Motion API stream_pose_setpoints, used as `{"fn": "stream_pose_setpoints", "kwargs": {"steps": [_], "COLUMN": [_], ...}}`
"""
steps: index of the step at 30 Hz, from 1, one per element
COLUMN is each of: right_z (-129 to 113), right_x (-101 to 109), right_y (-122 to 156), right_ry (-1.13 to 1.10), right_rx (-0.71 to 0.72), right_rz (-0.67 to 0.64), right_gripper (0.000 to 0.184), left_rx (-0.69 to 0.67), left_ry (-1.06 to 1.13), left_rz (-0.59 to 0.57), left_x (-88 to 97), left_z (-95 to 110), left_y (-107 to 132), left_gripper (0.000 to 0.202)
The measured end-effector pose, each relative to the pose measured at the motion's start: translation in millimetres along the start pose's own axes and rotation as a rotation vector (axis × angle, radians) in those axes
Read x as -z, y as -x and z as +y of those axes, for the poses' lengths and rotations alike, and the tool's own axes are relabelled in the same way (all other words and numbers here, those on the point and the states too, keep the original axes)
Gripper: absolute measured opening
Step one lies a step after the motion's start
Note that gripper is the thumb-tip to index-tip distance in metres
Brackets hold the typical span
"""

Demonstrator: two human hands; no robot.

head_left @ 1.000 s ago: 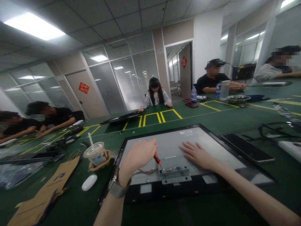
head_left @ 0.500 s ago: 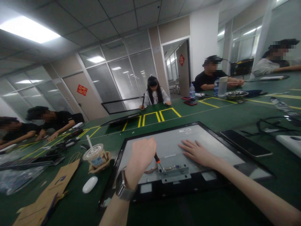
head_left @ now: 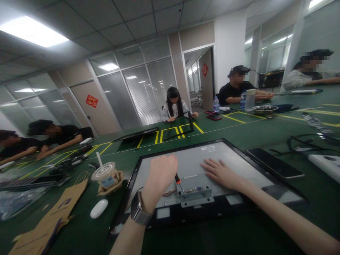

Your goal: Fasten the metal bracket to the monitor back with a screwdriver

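Observation:
My left hand (head_left: 164,172) is closed round the handle of a screwdriver (head_left: 177,179), black with an orange end. Its shaft slants down to the left side of a metal bracket (head_left: 196,198) that has video ports along it. The tip's exact contact is too small to make out. Under both hands lies a monitor panel (head_left: 186,153), back side up, with a grey metal back and a black frame. My right hand (head_left: 221,174) rests flat on the grey back, fingers spread, right of the bracket. Thin wires (head_left: 169,192) run out left of the bracket.
A lidded drink cup (head_left: 106,174), a white mouse (head_left: 99,208) and a brown paper bag (head_left: 53,219) sit left of the panel. On the right are a black phone (head_left: 275,163), cables and a white device (head_left: 325,163). Several people sit across the green table (head_left: 127,143).
Both my hands and the panel stay nearly in place, the view shifting slightly. Across the table, a person has brought a black frame from the left down to the table in front.

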State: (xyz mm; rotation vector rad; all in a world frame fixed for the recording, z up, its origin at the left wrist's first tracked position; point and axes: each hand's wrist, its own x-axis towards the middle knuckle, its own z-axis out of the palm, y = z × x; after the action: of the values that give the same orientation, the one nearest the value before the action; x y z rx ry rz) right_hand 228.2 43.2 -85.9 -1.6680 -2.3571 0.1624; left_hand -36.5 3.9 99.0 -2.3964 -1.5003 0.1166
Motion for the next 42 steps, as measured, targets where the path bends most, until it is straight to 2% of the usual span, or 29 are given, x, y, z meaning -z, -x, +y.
{"fn": "stream_pose_setpoints", "kwargs": {"steps": [5,10,17,30,36,42], "right_z": [-1.0,-0.7,-0.9,3.2,3.1,2.7], "right_x": [2.2,3.1,4.1,-0.9,0.4,0.0], "right_y": [0.0,0.5,1.2,-0.6,-0.6,-0.4], "right_ry": [0.023,0.008,0.012,0.014,0.025,0.023], "right_rx": [-0.009,0.001,0.002,0.010,0.006,-0.006], "right_rz": [-0.032,-0.023,-0.022,-0.003,-0.019,-0.020], "right_gripper": [0.063,0.063,0.063,0.062,0.061,0.060], "left_rx": [0.036,0.029,0.020,0.015,-0.027,-0.211], "left_ry": [0.097,0.099,0.122,0.142,0.226,0.383], "left_rz": [0.028,0.045,0.023,0.006,-0.013,-0.011], "left_x": [-1.3,-3.3,-0.4,0.8,1.7,0.1], "left_z": [1.3,0.4,2.6,2.3,-0.9,-6.1], "left_y": [0.9,1.2,2.0,3.5,5.3,1.5], "left_gripper": [0.032,0.031,0.025,0.026,0.028,0.031]}}
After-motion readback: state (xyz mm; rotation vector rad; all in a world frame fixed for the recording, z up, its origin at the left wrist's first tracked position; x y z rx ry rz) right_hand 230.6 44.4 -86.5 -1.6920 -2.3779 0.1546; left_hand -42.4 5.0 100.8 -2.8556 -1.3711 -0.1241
